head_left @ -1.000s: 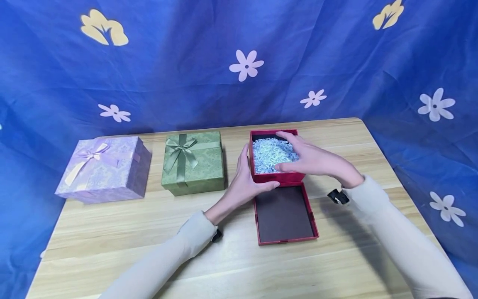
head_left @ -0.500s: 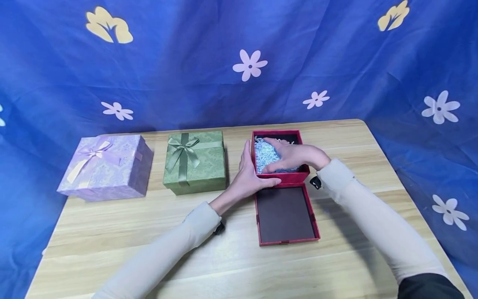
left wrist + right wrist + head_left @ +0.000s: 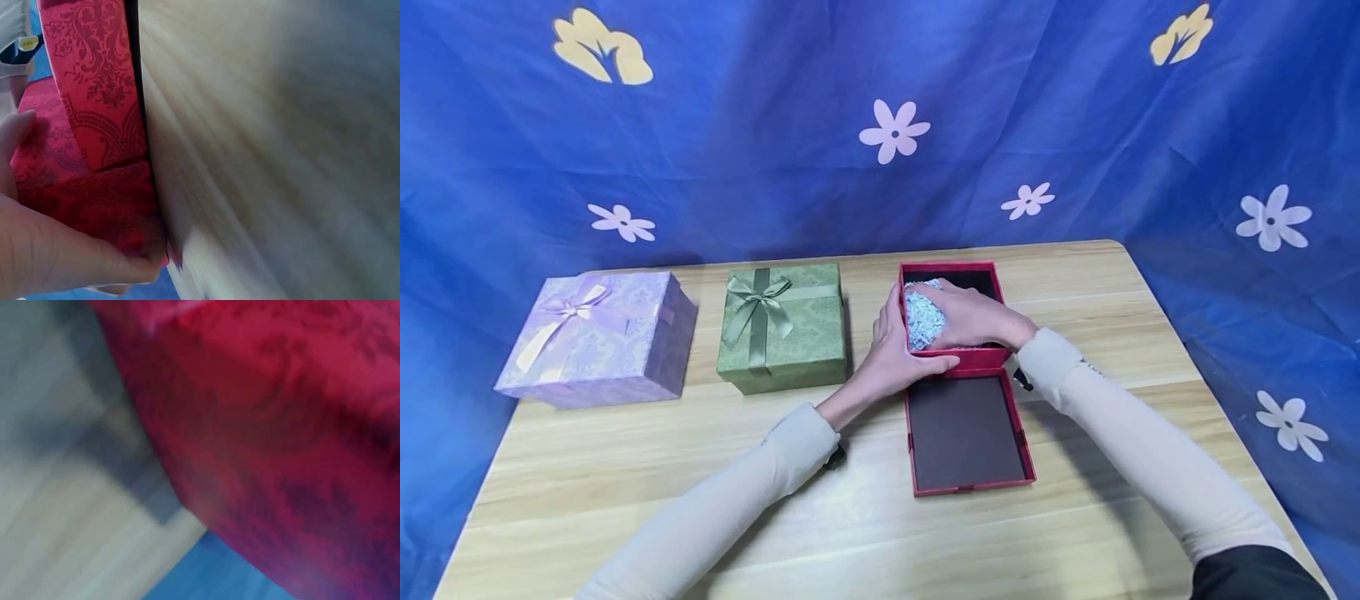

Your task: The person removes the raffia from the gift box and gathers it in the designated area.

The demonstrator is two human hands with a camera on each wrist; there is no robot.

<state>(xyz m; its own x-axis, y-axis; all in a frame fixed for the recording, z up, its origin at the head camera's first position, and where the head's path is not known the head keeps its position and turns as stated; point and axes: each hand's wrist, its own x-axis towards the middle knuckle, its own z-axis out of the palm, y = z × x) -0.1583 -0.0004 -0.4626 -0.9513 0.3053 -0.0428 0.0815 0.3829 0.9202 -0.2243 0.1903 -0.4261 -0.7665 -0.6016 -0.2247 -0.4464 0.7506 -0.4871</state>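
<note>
The red gift box [image 3: 967, 359] stands at the back of the table, right of middle. Its attached lid [image 3: 968, 432] lies folded open toward the front, dark inside up. My left hand [image 3: 891, 358] holds the box at its front left corner, fingers along the left wall and thumb on the front wall; the left wrist view shows the red patterned side beside the hand. Inside the box, my right hand [image 3: 972, 319] has fingers and thumb around a heap of pale blue shredded paper [image 3: 924, 319], bunched against the left wall. Its fingertips are partly hidden in the paper.
A green gift box [image 3: 805, 327] with a bow stands left of the red one. Farther left is a larger lilac gift box [image 3: 643, 354], also with a bow. Behind the wooden table [image 3: 647, 483] hangs a blue flowered cloth [image 3: 790, 125].
My right hand has gone down into the box and moved left, gathering the shredded paper toward the left wall and baring the dark right side. My left hand stays on the box.
</note>
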